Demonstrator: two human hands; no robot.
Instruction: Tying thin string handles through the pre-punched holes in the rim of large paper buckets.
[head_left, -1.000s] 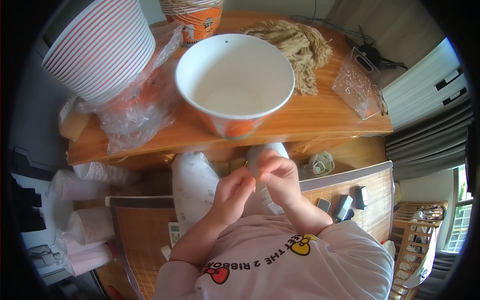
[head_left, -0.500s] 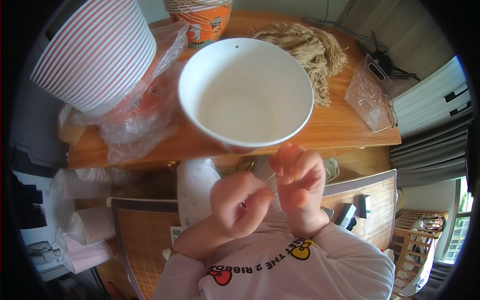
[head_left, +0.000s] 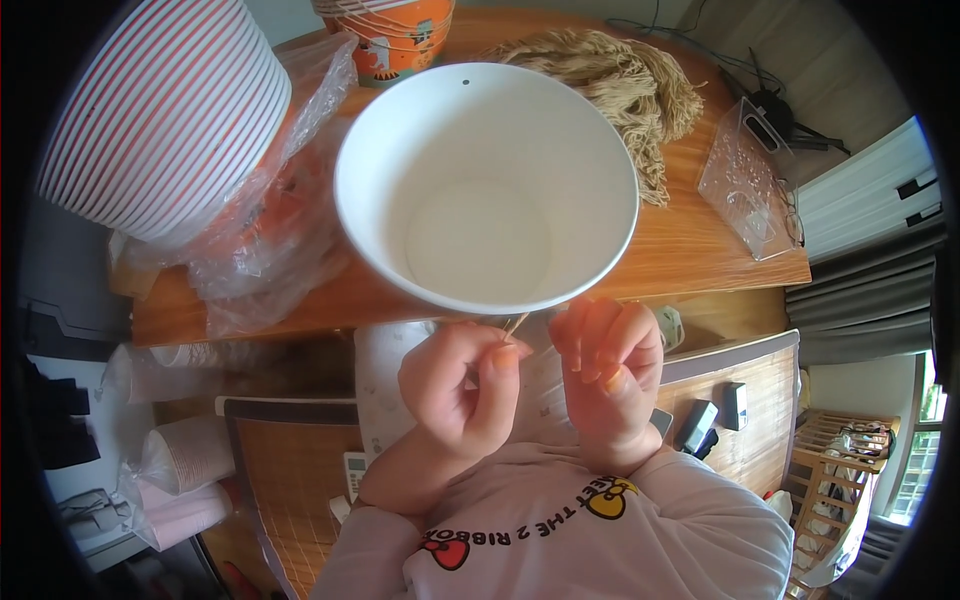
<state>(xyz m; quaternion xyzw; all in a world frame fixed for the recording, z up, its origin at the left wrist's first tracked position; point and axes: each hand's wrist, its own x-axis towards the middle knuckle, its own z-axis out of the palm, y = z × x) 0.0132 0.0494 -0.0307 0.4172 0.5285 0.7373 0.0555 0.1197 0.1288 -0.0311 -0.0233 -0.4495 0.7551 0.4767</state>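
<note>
A large paper bucket (head_left: 487, 240), white inside, stands at the near edge of the table, its open mouth facing me. One small dark hole shows by its far rim. Just below the near rim, my left hand (head_left: 462, 385) is closed in a pinch on a thin tan cord (head_left: 515, 325), whose short length shows above the thumb. Beside it, my right hand (head_left: 610, 370) has its fingers curled and the thumb against them, close under the rim. Whatever lies between those fingers is hidden. The bucket's outer near wall is out of sight.
A tall stack of nested buckets (head_left: 165, 120) in clear plastic wrap (head_left: 270, 240) leans at left. Orange printed buckets (head_left: 390, 40) stand behind. A bundle of tan cords (head_left: 620, 85) lies at back right, near a clear plastic box (head_left: 745, 180). The wooden table (head_left: 720, 245) ends before my knees.
My left hand has risen slightly toward the rim, and the cord now shows at its fingertips. My right thumb has closed toward its fingers. The bucket appears slightly larger in view.
</note>
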